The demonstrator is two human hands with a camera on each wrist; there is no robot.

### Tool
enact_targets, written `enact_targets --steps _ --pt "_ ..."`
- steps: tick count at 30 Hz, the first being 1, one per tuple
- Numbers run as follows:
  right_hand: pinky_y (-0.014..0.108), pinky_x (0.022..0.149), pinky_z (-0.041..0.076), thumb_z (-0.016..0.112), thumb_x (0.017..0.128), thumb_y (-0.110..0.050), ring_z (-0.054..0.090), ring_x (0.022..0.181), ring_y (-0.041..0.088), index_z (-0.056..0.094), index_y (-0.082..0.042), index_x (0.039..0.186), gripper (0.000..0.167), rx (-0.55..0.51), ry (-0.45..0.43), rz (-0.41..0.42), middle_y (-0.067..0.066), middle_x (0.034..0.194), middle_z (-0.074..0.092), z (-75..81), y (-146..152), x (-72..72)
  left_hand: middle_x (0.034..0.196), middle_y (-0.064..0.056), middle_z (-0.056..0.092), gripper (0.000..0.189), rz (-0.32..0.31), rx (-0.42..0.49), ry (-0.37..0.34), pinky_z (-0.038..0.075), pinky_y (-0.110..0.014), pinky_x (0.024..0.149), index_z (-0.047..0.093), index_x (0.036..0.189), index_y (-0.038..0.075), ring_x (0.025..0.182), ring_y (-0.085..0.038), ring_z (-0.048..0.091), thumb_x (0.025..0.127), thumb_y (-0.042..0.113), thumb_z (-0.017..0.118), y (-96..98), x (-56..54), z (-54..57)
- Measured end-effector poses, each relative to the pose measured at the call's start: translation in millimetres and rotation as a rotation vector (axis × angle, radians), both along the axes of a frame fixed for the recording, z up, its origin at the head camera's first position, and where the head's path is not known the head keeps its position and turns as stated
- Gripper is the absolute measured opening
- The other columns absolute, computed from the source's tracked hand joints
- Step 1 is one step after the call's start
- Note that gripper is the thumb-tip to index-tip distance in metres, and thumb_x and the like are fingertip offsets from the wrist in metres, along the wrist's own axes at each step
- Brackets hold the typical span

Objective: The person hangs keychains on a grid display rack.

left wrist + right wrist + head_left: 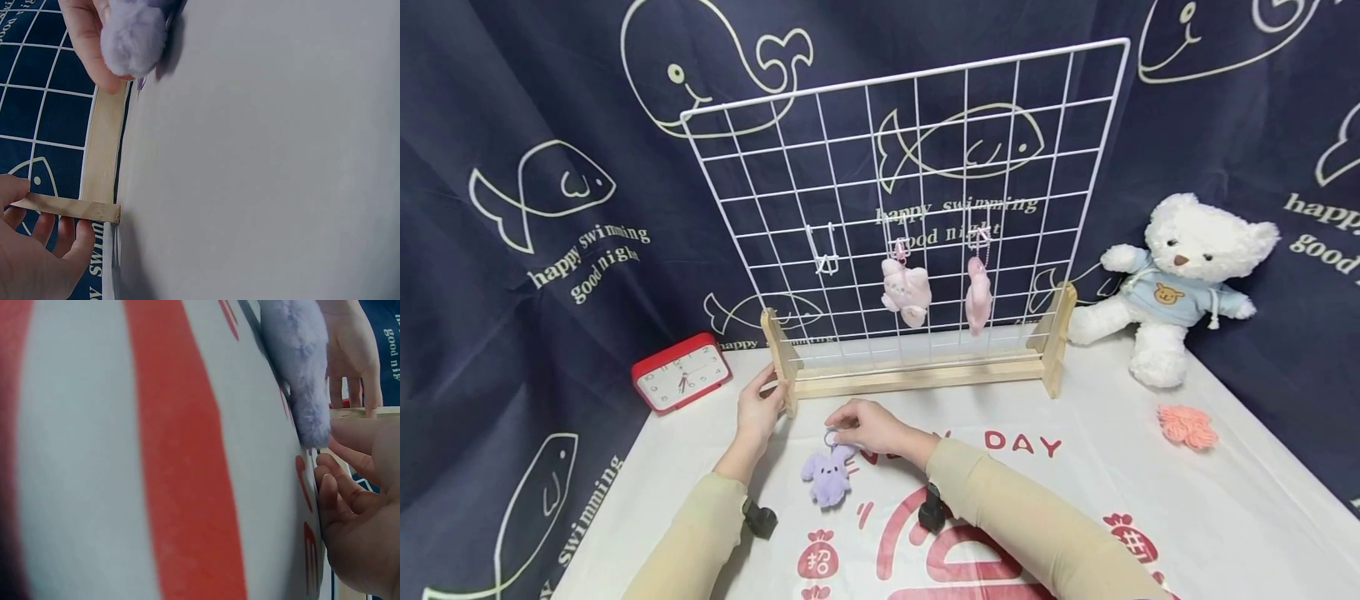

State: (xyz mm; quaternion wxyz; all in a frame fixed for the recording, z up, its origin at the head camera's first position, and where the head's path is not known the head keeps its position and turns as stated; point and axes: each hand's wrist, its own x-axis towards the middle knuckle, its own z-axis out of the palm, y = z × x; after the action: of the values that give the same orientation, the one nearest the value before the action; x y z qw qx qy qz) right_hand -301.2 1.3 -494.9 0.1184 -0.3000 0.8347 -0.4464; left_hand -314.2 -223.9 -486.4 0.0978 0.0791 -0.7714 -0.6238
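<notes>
A lilac plush keychain (pixel 829 477) with long ears hangs from a metal ring, which my right hand (pixel 876 429) pinches between thumb and fingers just over the white tabletop. In the left wrist view its furry body (pixel 134 40) is at the top. My left hand (pixel 758 408) grips the left end piece of the wooden stand (pixel 917 379), thumb on one face and fingers on the other. A white wire grid (pixel 942 187) stands upright in this stand. Two pink plush keychains hang on its hooks, one facing front (pixel 907 292) and one side-on (pixel 978 298).
Left of those plushes, a white hook (pixel 826 262) holds nothing. A red alarm clock (pixel 681 372) sits at the left. To the right are a white teddy bear (pixel 1180 279) in a blue top and a coral bundle (pixel 1186 427). Behind hangs a dark fish-print curtain (pixel 542 350).
</notes>
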Motion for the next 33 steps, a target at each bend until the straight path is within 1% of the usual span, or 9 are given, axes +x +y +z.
enact_targets --steps 7,12,16,20,24,27,33 --pt "0.027 0.086 0.051 0.079 0.089 -0.007 0.059 0.095 0.017 0.076 -0.004 0.115 0.026 0.06 0.068 -0.019 0.001 0.102 0.064 -0.7 -2.9 -0.6 0.136 -0.021 0.056 0.054 0.005 0.014 -0.008 0.058 -0.023 0.086 0.049 0.152 0.006 0.121 -0.035 0.058 0.099 0.005 0.061 0.6 -0.2 1.5" --pt "0.026 0.082 0.05 0.08 0.088 -0.007 0.056 0.09 0.013 0.077 -0.006 0.112 0.025 0.102 0.117 -0.014 0.0 0.099 0.064 -0.3 -4.9 -0.5 0.137 -0.021 0.056 0.054 -0.001 0.008 -0.01 0.058 -0.022 0.086 0.048 0.152 0.007 0.122 -0.036 0.057 0.1 0.005 0.061 1.0 -0.4 0.7" --pt "0.025 0.08 0.049 0.081 0.087 -0.008 0.054 0.088 0.011 0.078 -0.008 0.109 0.023 0.132 0.139 -0.01 -0.002 0.098 0.064 -0.7 -6.8 -0.9 0.137 -0.022 0.055 0.054 0.001 0.002 -0.019 0.057 -0.021 0.086 0.047 0.153 0.007 0.123 -0.037 0.057 0.1 0.005 0.06 0.0 0.0 0.6" --pt "0.026 0.081 0.049 0.082 0.085 -0.008 0.055 0.088 0.011 0.077 -0.01 0.106 0.022 0.137 0.145 -0.017 -0.003 0.096 0.064 -0.3 -7.8 -1.0 0.136 -0.022 0.055 0.053 0.002 0.007 -0.015 0.057 -0.02 0.085 0.048 0.152 0.007 0.122 -0.037 0.057 0.1 0.005 0.061 -0.7 0.1 0.0" --pt "0.024 0.082 0.05 0.083 0.083 -0.006 0.056 0.085 0.008 0.075 -0.011 0.103 0.022 0.12 0.138 -0.028 -0.006 0.09 0.065 -1.5 -8.3 -2.0 0.137 -0.022 0.055 0.053 0.003 0.016 -0.01 0.057 -0.02 0.084 0.048 0.152 0.007 0.121 -0.035 0.057 0.1 0.006 0.061 -0.2 -0.1 -0.1" --pt "0.023 0.079 0.051 0.083 0.083 -0.004 0.057 0.082 0.006 0.073 -0.012 0.101 0.023 0.104 0.121 -0.03 -0.007 0.085 0.065 -1.7 -8.3 -2.2 0.136 -0.022 0.056 0.053 0.006 0.018 -0.005 0.057 -0.018 0.081 0.048 0.152 0.006 0.12 -0.034 0.058 0.1 0.006 0.061 0.3 0.0 -0.1" --pt "0.022 0.074 0.05 0.081 0.084 -0.003 0.057 0.076 0.004 0.073 -0.012 0.101 0.021 0.086 0.107 -0.026 -0.007 0.083 0.065 1.7 -6.9 -0.6 0.136 -0.02 0.057 0.053 0.004 0.01 -0.008 0.055 -0.014 0.076 0.05 0.151 0.008 0.12 -0.033 0.058 0.1 0.007 0.062 0.7 -0.6 -0.7"
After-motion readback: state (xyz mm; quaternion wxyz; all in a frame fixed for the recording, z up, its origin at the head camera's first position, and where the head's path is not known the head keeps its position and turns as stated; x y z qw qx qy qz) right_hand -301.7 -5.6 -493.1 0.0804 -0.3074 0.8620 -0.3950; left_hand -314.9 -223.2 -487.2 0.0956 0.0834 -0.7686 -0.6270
